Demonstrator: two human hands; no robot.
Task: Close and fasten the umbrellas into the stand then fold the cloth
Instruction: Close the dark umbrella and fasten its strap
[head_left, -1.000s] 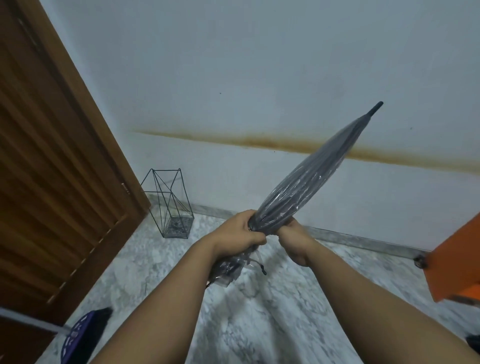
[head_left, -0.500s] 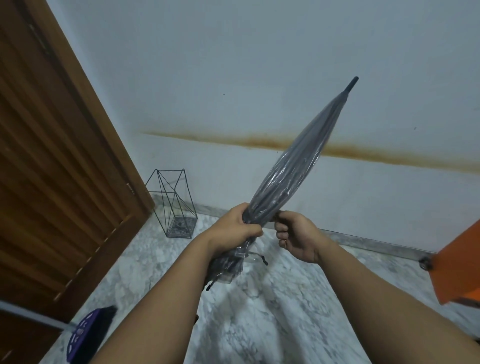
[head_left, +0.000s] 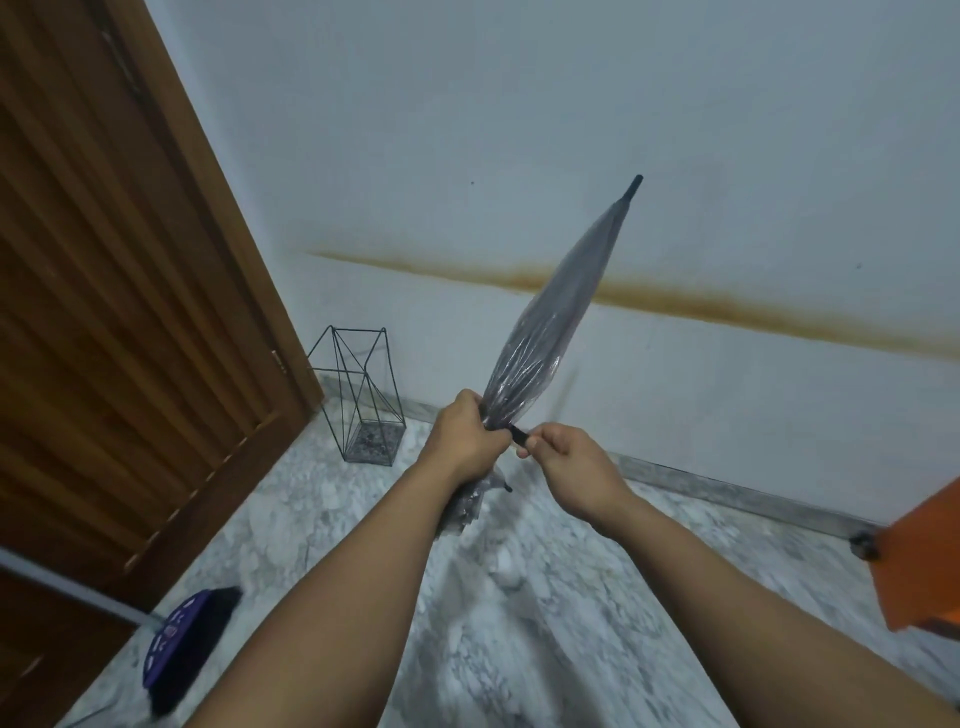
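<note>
A closed umbrella (head_left: 550, 322) with a clear plastic canopy and black tip points up and to the right in front of the wall. My left hand (head_left: 467, 436) is wrapped around its gathered lower end. My right hand (head_left: 563, 452) pinches the black fastening strap (head_left: 518, 434) that sticks out just right of the left hand. The handle end is mostly hidden below my left forearm. The black wire umbrella stand (head_left: 363, 395) sits on the floor in the corner by the door, to the left of the hands, with nothing in it. No cloth is in view.
A brown wooden door (head_left: 119, 312) fills the left side. A purple broom head (head_left: 182, 644) with a grey pole lies at lower left on the marble floor (head_left: 519, 597). An orange object (head_left: 919, 566) juts in at the right edge. A white stained wall stands behind.
The umbrella has tilted more upright, its tip swinging left. My right hand let go of the canopy, moved a little right and now pinches the black strap.
</note>
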